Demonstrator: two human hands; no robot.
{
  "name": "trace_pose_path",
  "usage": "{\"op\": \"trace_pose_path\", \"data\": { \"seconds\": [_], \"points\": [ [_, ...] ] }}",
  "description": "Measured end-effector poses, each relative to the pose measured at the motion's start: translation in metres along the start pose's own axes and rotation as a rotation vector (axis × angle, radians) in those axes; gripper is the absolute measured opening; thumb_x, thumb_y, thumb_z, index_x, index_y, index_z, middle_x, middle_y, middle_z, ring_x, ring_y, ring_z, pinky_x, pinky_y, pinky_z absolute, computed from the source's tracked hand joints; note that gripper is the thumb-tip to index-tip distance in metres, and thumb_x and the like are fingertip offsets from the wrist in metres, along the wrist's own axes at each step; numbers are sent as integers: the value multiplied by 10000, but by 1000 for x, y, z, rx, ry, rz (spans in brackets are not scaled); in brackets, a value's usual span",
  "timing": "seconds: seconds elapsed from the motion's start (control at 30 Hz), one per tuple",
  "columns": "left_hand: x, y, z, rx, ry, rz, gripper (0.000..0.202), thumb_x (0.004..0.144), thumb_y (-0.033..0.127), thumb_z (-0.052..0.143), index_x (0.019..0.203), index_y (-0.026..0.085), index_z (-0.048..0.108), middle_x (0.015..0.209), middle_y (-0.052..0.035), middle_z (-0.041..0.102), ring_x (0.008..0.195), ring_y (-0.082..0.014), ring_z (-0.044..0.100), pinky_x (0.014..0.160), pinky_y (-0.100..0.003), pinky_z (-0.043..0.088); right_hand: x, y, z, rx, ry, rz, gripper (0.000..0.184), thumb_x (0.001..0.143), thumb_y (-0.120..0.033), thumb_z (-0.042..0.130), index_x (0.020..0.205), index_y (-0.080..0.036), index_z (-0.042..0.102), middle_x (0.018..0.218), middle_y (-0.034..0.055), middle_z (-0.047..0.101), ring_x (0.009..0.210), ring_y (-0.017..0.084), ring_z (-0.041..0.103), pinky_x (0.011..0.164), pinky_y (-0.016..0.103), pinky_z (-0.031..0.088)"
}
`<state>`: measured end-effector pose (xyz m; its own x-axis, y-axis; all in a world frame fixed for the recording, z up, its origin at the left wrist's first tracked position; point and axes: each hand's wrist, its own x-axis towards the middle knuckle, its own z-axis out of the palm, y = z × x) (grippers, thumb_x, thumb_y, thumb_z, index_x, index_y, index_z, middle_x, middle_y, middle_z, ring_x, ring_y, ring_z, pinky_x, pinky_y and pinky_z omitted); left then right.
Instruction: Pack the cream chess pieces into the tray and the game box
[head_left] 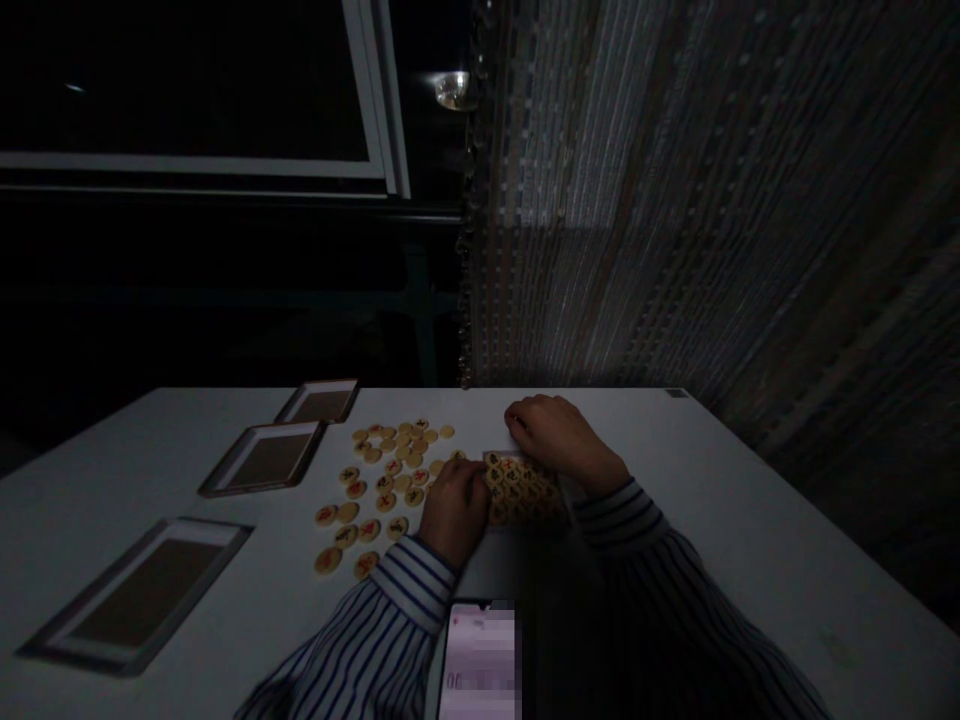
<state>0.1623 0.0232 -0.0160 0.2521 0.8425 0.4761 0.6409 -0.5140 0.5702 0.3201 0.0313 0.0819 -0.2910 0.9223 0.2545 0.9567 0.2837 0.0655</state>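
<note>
Some tan discs (385,502) are marked red or black; sleeves (360,632) are blue-striped.

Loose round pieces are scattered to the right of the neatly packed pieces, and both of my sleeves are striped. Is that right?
Not quite: the loose round pieces are scattered to the left of the neatly packed pieces, not the right, as the head view shows. Both of your sleeves are striped, as you said.
</note>
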Motion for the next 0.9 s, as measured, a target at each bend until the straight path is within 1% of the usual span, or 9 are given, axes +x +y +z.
{"op": "trace_pose_path", "data": {
  "seconds": [0.17, 0.3, 0.43, 0.5, 0.6, 0.7, 0.73, 0.83, 0.9],
  "points": [
    [-7, 11, -6, -52, -76, -22, 244, 786, 177, 436, 958, 138, 606, 919, -78, 629, 867, -169, 575, 800, -307, 457, -3, -1, -9, 21, 62, -5, 293, 876, -265, 339, 961, -176, 605, 920, 75, 648, 892, 188, 563, 769, 273, 348],
    [-11, 21, -14, -80, -133, 10, 240, 800, 200, 430, 956, 163, 608, 909, -65, 634, 856, -160, 577, 785, -295, 454, -5, 0, -13, 30, 84, -4, 288, 876, -256, 343, 972, -175, 603, 932, 70, 648, 906, 176, 562, 791, 264, 345],
    [-7, 21, -29, -49, -117, 19, 225, 809, 236, 420, 894, 177, 619, 866, -56, 639, 823, -164, 581, 758, -304, 452, -6, 2, -13, 21, 101, -10, 285, 876, -258, 342, 931, -185, 611, 908, 62, 652, 870, 176, 573, 763, 268, 356],
    [-3, 14, -39, -34, -88, 6, 223, 807, 255, 425, 876, 171, 619, 862, -56, 644, 812, -163, 584, 743, -297, 454, -6, 2, -12, 20, 102, -14, 285, 875, -256, 341, 935, -188, 611, 904, 61, 653, 865, 175, 575, 753, 268, 358],
    [3, -3, -56, -7, -47, -24, 235, 799, 288, 434, 878, 170, 621, 865, -54, 654, 794, -164, 592, 739, -298, 458, -5, 2, -11, 17, 100, -13, 280, 872, -252, 344, 951, -194, 607, 907, 58, 652, 877, 176, 571, 757, 271, 355],
    [10, -25, -75, -2, 39, -137, 281, 794, 357, 430, 883, 173, 623, 857, -47, 665, 761, -166, 604, 714, -294, 467, -4, 1, -10, 10, 85, -3, 279, 870, -259, 347, 947, -194, 608, 895, 56, 651, 867, 180, 570, 748, 276, 354],
    [12, -32, -81, -14, 50, -162, 295, 792, 372, 428, 881, 170, 624, 852, -45, 669, 749, -165, 608, 706, -288, 470, -4, 0, -11, 13, 78, -4, 280, 870, -261, 346, 943, -194, 609, 890, 54, 650, 863, 179, 569, 747, 275, 353],
    [18, -53, -101, -40, 112, -234, 327, 774, 406, 441, 886, 160, 625, 905, -53, 670, 816, -175, 608, 756, -285, 463, -3, -1, -11, 31, 55, 0, 282, 869, -259, 347, 930, -189, 612, 884, 54, 648, 860, 170, 565, 751, 265, 350],
    [22, -66, -112, -34, 128, -294, 350, 768, 418, 436, 908, 156, 622, 890, -58, 674, 827, -186, 609, 768, -297, 461, -2, -2, -10, 38, 37, 14, 282, 866, -255, 349, 934, -184, 613, 890, 58, 647, 863, 165, 562, 753, 255, 349]
  ]
}}
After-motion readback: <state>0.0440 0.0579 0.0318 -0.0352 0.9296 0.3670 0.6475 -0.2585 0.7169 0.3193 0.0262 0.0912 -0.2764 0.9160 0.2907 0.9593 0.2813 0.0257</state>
